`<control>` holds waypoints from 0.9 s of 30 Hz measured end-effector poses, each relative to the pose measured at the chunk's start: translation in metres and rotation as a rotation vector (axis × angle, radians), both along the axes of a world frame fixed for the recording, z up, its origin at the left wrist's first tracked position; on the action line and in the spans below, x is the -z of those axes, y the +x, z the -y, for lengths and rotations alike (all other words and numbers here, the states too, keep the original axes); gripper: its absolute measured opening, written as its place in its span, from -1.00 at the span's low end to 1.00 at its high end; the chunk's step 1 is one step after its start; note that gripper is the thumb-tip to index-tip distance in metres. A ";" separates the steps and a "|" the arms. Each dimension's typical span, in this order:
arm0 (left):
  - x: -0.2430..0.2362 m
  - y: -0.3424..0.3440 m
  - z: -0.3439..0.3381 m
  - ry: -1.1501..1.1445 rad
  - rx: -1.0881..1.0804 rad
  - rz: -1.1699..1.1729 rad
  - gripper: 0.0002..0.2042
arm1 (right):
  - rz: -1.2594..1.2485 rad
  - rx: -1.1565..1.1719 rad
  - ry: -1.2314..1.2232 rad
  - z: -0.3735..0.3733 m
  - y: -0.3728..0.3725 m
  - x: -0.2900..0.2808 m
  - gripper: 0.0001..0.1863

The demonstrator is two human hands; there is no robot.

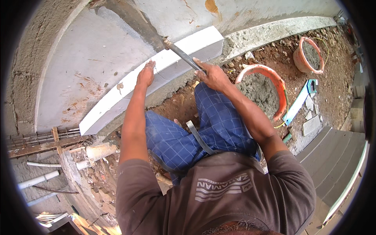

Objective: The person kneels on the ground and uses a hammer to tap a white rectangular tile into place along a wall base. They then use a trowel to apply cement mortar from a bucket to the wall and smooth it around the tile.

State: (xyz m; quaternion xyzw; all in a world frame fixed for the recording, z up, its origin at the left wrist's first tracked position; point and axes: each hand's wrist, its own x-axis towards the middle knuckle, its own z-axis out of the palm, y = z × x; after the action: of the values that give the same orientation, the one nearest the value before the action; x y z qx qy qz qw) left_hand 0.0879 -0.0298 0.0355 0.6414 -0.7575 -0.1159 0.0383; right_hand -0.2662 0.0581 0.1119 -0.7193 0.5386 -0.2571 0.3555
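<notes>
My right hand (214,77) is closed around the grey handle of a hammer (183,55). The hammer's rusty head lies over the top of a long row of white blocks (188,44), close to the wall. My left hand (146,73) rests on the same row, left of the hammer, its fingers stretched over the top and holding nothing. A thin joint or crack line shows in the white surface beside those fingers. Below the blocks runs a rough strip of grey mortar (166,94).
An orange bucket of wet mortar (280,84) stands right of my knees, with a second mortar bucket (301,58) farther back. A handsaw (299,102) lies beside them near broken block pieces (311,126). Grey panels (333,160) are at right; pipes (39,180) lie at left.
</notes>
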 end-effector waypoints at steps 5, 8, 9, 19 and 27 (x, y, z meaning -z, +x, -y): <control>-0.010 -0.015 -0.001 0.018 -0.045 0.021 -0.55 | -0.037 -0.053 -0.032 0.005 0.013 0.005 -0.39; -0.011 -0.012 0.001 0.006 -0.039 0.030 -0.56 | -0.078 -0.039 0.106 0.003 0.018 -0.005 -0.41; -0.010 -0.012 0.002 -0.005 -0.028 0.023 -0.57 | -0.058 -0.023 0.080 0.003 0.017 0.000 -0.41; 0.002 -0.007 -0.009 -0.095 -0.114 -0.220 -0.56 | 0.443 0.365 0.302 -0.104 -0.120 -0.016 -0.39; 0.016 -0.111 -0.013 -0.030 -0.405 0.016 -0.20 | 0.422 0.729 0.164 -0.175 -0.206 -0.007 -0.39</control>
State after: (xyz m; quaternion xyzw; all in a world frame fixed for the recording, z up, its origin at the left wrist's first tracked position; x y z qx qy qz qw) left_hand -0.0235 -0.0172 0.0197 0.7810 -0.6148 -0.0893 0.0645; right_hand -0.4719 0.2326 0.1193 -0.3829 0.6916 -0.4638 0.3999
